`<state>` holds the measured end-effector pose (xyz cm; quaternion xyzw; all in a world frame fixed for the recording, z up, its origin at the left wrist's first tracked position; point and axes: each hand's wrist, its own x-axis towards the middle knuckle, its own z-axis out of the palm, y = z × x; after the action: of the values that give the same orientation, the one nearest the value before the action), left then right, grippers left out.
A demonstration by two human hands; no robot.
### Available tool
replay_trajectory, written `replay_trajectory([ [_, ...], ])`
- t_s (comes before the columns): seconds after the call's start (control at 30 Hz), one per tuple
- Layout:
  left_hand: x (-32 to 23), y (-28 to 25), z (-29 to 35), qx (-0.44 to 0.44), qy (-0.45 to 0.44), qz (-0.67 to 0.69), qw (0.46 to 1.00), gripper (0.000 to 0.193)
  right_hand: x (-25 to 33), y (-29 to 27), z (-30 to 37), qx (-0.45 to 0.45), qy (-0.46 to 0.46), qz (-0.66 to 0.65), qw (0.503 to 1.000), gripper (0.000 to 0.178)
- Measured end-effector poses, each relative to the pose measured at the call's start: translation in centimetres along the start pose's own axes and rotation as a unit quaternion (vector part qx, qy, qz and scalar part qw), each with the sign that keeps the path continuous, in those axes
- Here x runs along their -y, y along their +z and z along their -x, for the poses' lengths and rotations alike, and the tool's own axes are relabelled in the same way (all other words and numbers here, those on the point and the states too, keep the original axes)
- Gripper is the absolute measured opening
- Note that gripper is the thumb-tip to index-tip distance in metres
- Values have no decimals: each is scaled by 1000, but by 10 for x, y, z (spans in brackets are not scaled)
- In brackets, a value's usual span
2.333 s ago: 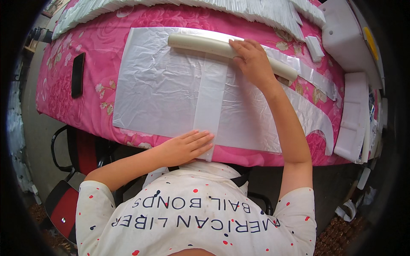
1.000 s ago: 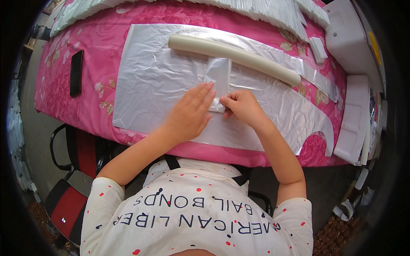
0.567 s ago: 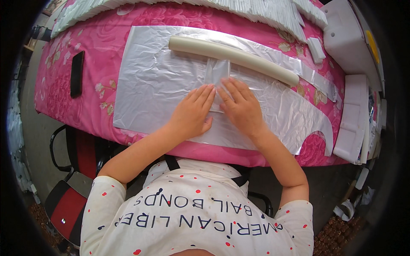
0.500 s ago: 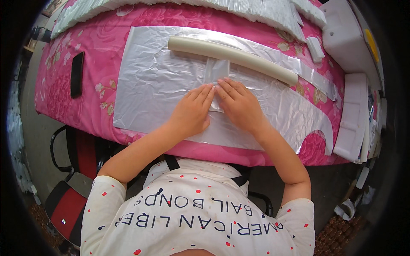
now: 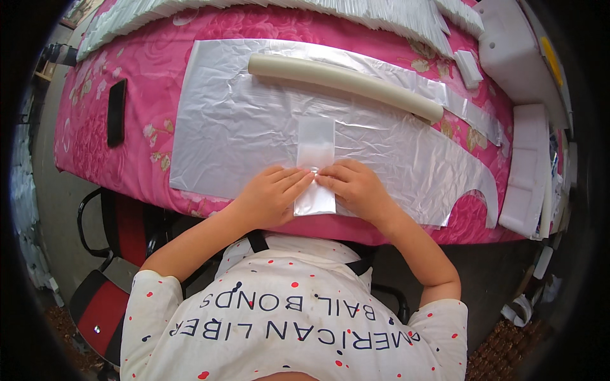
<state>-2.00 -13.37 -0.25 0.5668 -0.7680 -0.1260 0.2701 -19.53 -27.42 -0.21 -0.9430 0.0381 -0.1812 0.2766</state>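
Observation:
A narrow, translucent plastic bag (image 5: 316, 134) lies lengthwise on a large silvery plastic sheet (image 5: 222, 127), its near end by the table's front edge. From the left, my left hand (image 5: 274, 194) holds the bag's middle with its fingertips closed together. My right hand (image 5: 356, 188) meets it from the right, fingers bent and pinching the same spot. The film puckers between the two hands. Beyond them a long cream-coloured tube (image 5: 343, 82) rests across the sheet, touched by neither hand.
A pink floral cloth (image 5: 152, 70) covers the table. On it are a black phone (image 5: 116, 113) at left, rows of white folded packets (image 5: 279, 5) along the back and a small white bundle (image 5: 468, 68). White foam boxes (image 5: 526, 171) stand at right; red-and-black chairs (image 5: 101, 311) at lower left.
Both hands have drawn the plastic bag toward me, away from the tube, to the table's front edge. My fingers, flatter before, are now bent and pinching its middle.

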Motion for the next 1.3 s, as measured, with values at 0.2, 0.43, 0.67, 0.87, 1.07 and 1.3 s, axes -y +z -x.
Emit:
replay_trajectory([
  [0.2, -3, -2, -6, 45, -213, 63, 974, 53, 1, 1, -1, -39, 252, -148, 955, 16],
  [0.43, 14, 1, -36, -66, -374, 209, 901, 61, -20, -17, -43, 117, 514, -280, 802, 29],
  [0.67, 15, 2, -31, -88, -231, -16, 969, 63, -25, -18, -49, 133, 535, -288, 783, 30],
  [0.87, 3, 19, -47, -54, -94, -64, 992, 68, -30, -17, -48, 131, 549, -313, 764, 29],
  [1.07, 6, 38, -51, -10, -170, -107, 980, 84, -31, -15, -48, 133, 539, -327, 765, 31],
  [1.3, 9, 46, -50, -6, -169, -89, 982, 104, -22, -8, -41, 82, 527, -244, 810, 30],
])
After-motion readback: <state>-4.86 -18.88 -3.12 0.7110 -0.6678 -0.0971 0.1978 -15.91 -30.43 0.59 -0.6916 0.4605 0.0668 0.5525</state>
